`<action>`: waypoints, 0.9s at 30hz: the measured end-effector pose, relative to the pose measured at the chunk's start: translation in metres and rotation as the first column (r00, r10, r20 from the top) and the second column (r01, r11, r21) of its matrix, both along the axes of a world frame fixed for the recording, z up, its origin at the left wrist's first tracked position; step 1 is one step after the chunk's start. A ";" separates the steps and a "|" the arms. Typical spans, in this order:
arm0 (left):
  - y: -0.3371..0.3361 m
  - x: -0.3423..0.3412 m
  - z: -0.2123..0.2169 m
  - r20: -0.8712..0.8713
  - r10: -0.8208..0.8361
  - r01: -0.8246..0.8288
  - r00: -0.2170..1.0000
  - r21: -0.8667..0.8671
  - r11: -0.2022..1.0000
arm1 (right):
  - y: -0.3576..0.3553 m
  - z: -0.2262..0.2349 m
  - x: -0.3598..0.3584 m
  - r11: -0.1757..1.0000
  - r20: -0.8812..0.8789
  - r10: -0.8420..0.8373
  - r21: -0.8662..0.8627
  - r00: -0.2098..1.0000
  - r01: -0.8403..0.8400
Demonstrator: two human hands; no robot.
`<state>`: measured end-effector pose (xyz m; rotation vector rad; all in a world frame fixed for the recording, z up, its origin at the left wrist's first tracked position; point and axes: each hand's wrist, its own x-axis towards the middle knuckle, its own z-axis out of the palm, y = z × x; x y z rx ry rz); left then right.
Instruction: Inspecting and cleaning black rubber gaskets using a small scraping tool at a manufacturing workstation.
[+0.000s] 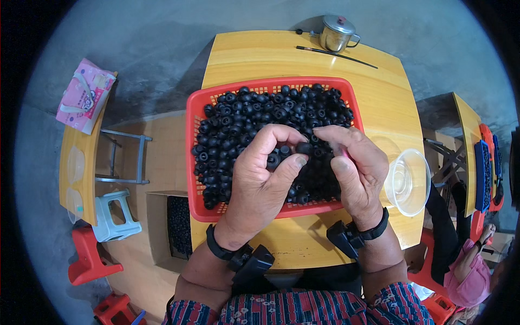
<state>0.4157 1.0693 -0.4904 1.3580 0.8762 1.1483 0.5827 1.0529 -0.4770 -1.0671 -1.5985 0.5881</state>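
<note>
Left hand (259, 169) pinches a round black piece (304, 148) mid-frame over the red basket (191, 157), presumably so drops land inside. Right hand (360, 173) is curled, can't tell if those fingers grip anything. Lidded metal mug (336, 38) sits up top, probably outta the way.

Black part (304, 148): one, small, rounded, matt; pinched between thumb and forefinger of the left grip (265, 170), above the red basket (193, 151).
Black parts (249, 116): many, small, rounded, several showing round openings; loose, heaped at mixed angles, filling the basket's floor from wall to wall.
</note>
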 end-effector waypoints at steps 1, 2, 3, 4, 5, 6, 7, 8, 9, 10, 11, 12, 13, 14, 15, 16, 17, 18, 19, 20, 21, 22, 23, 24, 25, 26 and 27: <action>0.000 0.001 -0.001 -0.020 -0.007 0.007 1.000 0.003 1.000 | 0.000 -0.001 0.001 1.000 0.001 -0.002 -0.001 1.000 0.002; 0.000 0.002 -0.002 -0.040 -0.015 0.015 0.999 0.006 1.000 | 0.000 -0.003 0.002 0.999 -0.025 -0.013 -0.042 1.000 0.012; 0.001 0.004 -0.002 -0.039 -0.017 0.017 0.999 0.006 1.000 | 0.000 -0.005 0.003 0.996 -0.050 -0.026 -0.083 0.998 0.022; 0.001 0.004 -0.004 -0.072 -0.020 0.023 0.997 0.041 0.999 | 0.001 -0.007 0.003 0.996 -0.053 -0.024 -0.086 0.998 0.019; 0.002 0.004 -0.005 -0.105 -0.022 0.030 0.994 0.076 0.997 | 0.004 -0.010 0.004 0.997 -0.035 0.019 -0.069 0.999 -0.021; 0.001 0.003 -0.007 -0.108 -0.019 0.027 0.994 0.074 0.997 | 0.006 -0.012 0.004 0.997 -0.017 0.062 -0.053 0.998 -0.063; 0.002 0.005 -0.007 -0.085 -0.024 0.028 0.996 0.044 0.999 | 0.006 -0.012 0.006 0.997 -0.013 0.058 -0.052 0.998 -0.058; 0.002 0.006 -0.007 -0.062 -0.028 0.029 0.998 0.015 0.999 | 0.006 -0.013 0.008 0.995 -0.012 0.075 -0.067 0.997 -0.076; 0.002 0.008 -0.007 -0.058 -0.032 0.033 0.998 0.016 0.999 | 0.006 -0.013 0.009 0.992 -0.012 0.092 -0.082 0.996 -0.093; 0.000 0.008 -0.007 0.008 -0.044 0.045 0.999 -0.072 0.996 | 0.006 -0.015 0.009 0.989 -0.017 0.113 -0.098 0.993 -0.114; -0.001 0.008 -0.007 0.074 -0.051 0.062 0.996 -0.158 0.985 | 0.006 -0.018 0.010 0.988 -0.018 0.114 -0.098 0.993 -0.115; -0.001 0.008 -0.007 0.074 -0.051 0.062 0.996 -0.158 0.985 | 0.006 -0.020 0.010 0.985 -0.066 0.129 -0.107 0.989 -0.136; -0.001 0.006 -0.006 0.113 -0.068 0.090 0.991 -0.200 0.976 | 0.006 -0.020 0.009 0.981 -0.115 0.146 -0.114 0.983 -0.159; -0.001 0.005 -0.004 0.153 -0.084 0.120 0.985 -0.239 0.964 | 0.006 -0.019 0.009 0.980 -0.116 0.147 -0.113 0.982 -0.161; -0.001 0.003 -0.003 0.152 -0.083 0.118 0.985 -0.239 0.964 | 0.005 -0.017 0.007 0.977 -0.132 0.145 -0.135 0.981 -0.163; -0.001 0.002 -0.002 0.182 -0.093 0.144 0.979 -0.288 0.947 | 0.004 -0.015 0.007 0.974 -0.146 0.141 -0.157 0.979 -0.163; -0.001 0.001 0.000 0.213 -0.101 0.170 0.972 -0.336 0.926 | 0.004 -0.013 0.007 0.974 -0.145 0.141 -0.157 0.979 -0.163; -0.001 0.000 -0.001 0.212 -0.101 0.169 0.972 -0.336 0.927 | 0.004 -0.012 0.007 0.972 -0.134 0.150 -0.159 0.980 -0.170; 0.000 0.000 -0.002 0.266 -0.103 0.192 0.958 -0.333 0.923 | 0.005 -0.010 0.007 0.971 -0.123 0.158 -0.160 0.980 -0.177; 0.001 0.000 -0.003 0.319 -0.104 0.213 0.942 -0.329 0.920 | 0.004 -0.009 0.007 0.971 -0.123 0.158 -0.159 0.980 -0.176; 0.002 0.000 -0.001 0.319 -0.104 0.213 0.942 -0.327 0.921 | 0.003 -0.008 0.006 0.982 -0.104 0.104 -0.147 0.989 -0.119; 0.002 0.000 0.002 0.356 -0.090 0.222 0.930 -0.350 0.910 | 0.003 -0.005 0.007 0.989 -0.086 0.048 -0.133 0.995 -0.059; 0.003 0.001 0.005 0.392 -0.075 0.232 0.917 -0.371 0.899 | 0.003 -0.002 0.009 0.990 -0.085 0.047 -0.130 0.995 -0.058; 0.003 0.002 0.008 0.392 -0.077 0.234 0.917 -0.368 0.900 | 0.004 0.002 0.012 0.993 -0.054 0.069 -0.093 0.996 -0.074; 0.003 0.002 0.009 0.394 -0.060 0.220 0.917 -0.375 0.901 | 0.005 0.002 0.013 0.994 -0.026 0.094 -0.058 0.995 -0.096; 0.003 0.001 0.010 0.395 -0.043 0.207 0.917 -0.381 0.901 | 0.006 0.001 0.012 0.994 -0.029 0.096 -0.057 0.995 -0.098; 0.003 0.001 0.010 0.393 -0.042 0.205 0.918 -0.381 0.902 | 0.008 -0.002 0.012 0.996 0.025 0.081 -0.028 0.996 -0.080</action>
